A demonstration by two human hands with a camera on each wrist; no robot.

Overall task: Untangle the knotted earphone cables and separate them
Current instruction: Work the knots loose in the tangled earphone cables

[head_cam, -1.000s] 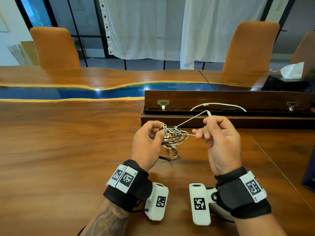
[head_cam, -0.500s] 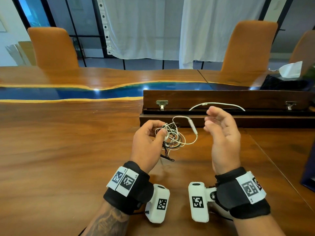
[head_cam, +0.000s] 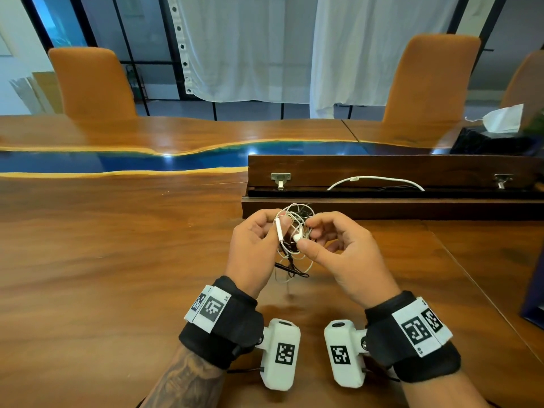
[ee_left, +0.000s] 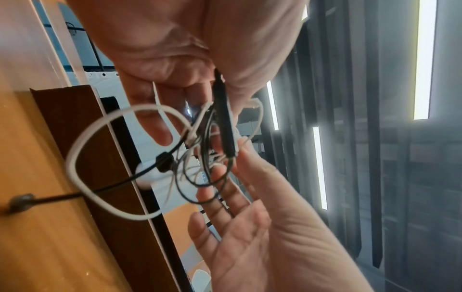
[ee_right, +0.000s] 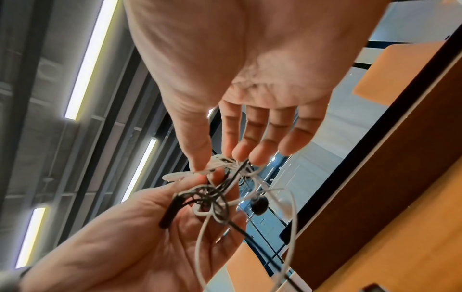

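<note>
A knot of white and black earphone cables [head_cam: 295,228] hangs above the wooden table [head_cam: 117,260] between my two hands. My left hand [head_cam: 276,228] grips the knot from the left, with the white inline remote [head_cam: 279,231] under its thumb. In the left wrist view a black remote [ee_left: 226,126] lies in this hand's [ee_left: 190,126] fingers, and a white loop [ee_left: 75,158] hangs free. My right hand [head_cam: 306,235] pinches white strands beside a white earbud [head_cam: 297,237]; its thumb and forefinger [ee_right: 212,166] meet on them. A black cable end [head_cam: 291,269] dangles to the table.
A long dark wooden box [head_cam: 382,207] with metal latches [head_cam: 281,179] lies just behind the hands, and a white cable [head_cam: 374,179] rests in it. A blue resin strip [head_cam: 117,163] crosses the table. Orange chairs [head_cam: 94,83] stand beyond. A white mask [head_cam: 503,117] lies far right.
A second ago my right hand pulled a white strand taut to the right. It then let go and opened. Now it is back at the knot and pinches it. My left hand kept its hold.
</note>
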